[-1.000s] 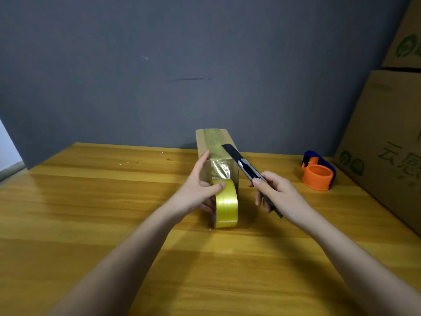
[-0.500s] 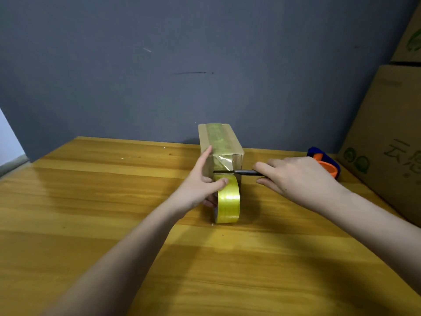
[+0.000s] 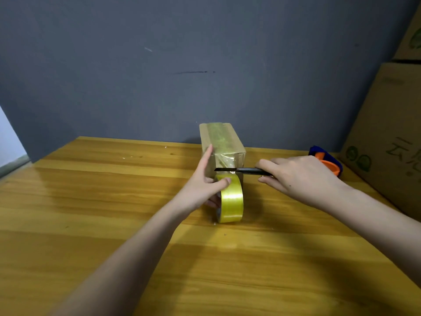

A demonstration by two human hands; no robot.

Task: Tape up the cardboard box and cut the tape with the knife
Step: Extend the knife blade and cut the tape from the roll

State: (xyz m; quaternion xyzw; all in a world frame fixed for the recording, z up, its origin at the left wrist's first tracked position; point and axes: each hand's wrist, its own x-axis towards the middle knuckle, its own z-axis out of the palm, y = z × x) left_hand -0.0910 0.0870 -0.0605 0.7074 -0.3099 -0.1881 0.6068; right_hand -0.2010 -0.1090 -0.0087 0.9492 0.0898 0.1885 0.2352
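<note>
A small cardboard box stands on the wooden table, with yellowish tape running over its top and down its near face. A yellow tape roll stands on edge right in front of it, its strip still joined to the box. My left hand grips the roll, thumb on its top, forefinger raised along the box's left side. My right hand holds a black utility knife level, its blade lying across the tape strip just above the roll.
An orange and blue tape dispenser sits behind my right hand. Large cardboard cartons are stacked at the right edge of the table. A grey wall closes the far side.
My right hand turned the knife from pointing up beside the box to level and brought its blade across the tape above the roll. The left hand stayed on the roll.
</note>
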